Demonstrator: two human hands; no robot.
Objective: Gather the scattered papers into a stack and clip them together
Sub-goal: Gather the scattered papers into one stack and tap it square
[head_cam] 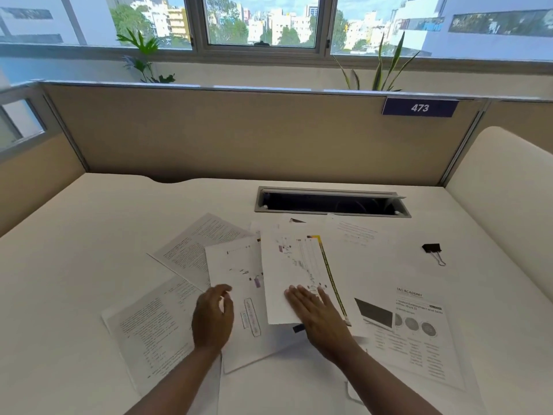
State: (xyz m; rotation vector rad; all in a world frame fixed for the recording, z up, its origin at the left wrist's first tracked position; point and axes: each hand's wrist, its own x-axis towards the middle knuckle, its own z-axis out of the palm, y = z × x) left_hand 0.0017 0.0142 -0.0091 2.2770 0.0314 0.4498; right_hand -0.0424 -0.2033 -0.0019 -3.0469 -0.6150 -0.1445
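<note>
Your left hand (213, 319), fingers loosely curled, touched one printed white sheet (236, 283); your right hand (314, 313) lay flat, fingers together, on another. Gathering had seemingly just begun. Next: square the scattered papers (416, 333), then fetch the black metal binder clip (432, 250), lying well apart.

Bright daylight from the windows (260, 22); wide-angle edges bend.

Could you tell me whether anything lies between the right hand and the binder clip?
Nothing solid: only flat sheets and bare desk lie between the right hand and the binder clip.
</note>
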